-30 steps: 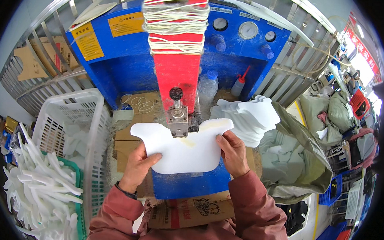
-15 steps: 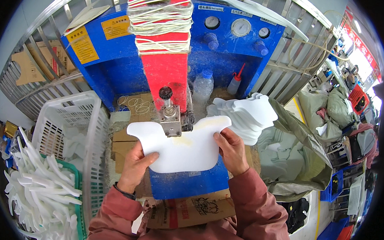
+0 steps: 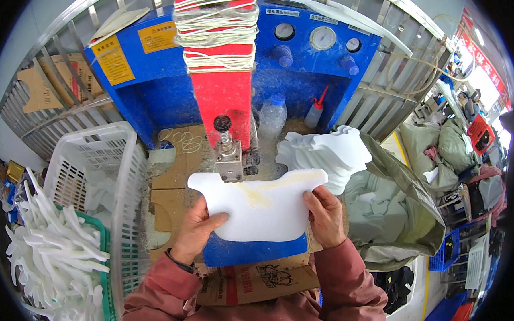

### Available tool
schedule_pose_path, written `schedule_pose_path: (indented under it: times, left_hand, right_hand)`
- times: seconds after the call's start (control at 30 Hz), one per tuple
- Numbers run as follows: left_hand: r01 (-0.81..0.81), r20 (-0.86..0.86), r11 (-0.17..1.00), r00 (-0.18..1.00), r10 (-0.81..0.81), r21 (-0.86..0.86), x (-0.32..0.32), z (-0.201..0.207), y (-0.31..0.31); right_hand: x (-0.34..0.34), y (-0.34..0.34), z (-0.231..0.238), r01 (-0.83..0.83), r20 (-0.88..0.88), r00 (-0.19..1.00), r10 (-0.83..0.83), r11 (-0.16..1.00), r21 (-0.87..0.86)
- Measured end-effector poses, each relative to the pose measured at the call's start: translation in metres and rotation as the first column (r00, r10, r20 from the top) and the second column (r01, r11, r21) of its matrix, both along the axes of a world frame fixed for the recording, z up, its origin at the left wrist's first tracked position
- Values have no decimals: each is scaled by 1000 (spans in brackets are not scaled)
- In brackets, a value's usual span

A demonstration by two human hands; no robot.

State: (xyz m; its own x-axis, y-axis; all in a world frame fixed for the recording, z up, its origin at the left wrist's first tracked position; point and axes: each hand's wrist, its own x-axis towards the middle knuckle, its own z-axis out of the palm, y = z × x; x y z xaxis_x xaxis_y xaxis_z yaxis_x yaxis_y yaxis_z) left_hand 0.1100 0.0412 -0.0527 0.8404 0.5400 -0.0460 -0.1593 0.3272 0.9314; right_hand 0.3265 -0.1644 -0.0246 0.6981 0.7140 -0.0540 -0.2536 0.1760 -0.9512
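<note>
A flat white foam piece point(image 3: 266, 218) with curved ends and a yellowish smear near its upper edge is held level between my hands. My left hand point(image 3: 199, 227) grips its left end, thumb on top. At the right end, my right hand point(image 3: 326, 215) pinches it, also thumb up. Just beyond the upper left edge stands the metal head point(image 3: 229, 162) of a red machine arm point(image 3: 222, 101) wrapped with pale cord. A blue surface point(image 3: 253, 253) shows beneath the piece.
Similar white pieces are stacked point(image 3: 326, 155) at right, beside an open woven sack point(image 3: 405, 247) holding more. To the left are a white basket point(image 3: 125, 212) and a heap of white strips point(image 3: 58, 249). A plastic bottle point(image 3: 272, 118) and a red-tipped squeeze bottle point(image 3: 314, 114) stand behind.
Both hands have brought the foam piece toward me and to the right. Its upper edge has come away from the machine's metal head.
</note>
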Motion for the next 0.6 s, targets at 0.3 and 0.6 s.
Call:
schedule_pose_path:
  times: [0.3,0.6]
  left_hand:
    - [70,-24,997,997,-70,10,11,2,-15]
    - [176,-29,984,984,-177,-23,26,0,-26]
  right_hand:
    - [3,-21,-7,70,-4,998,-70,998,-2]
    - [1,-42,-5,154,6,988,-154,988,18]
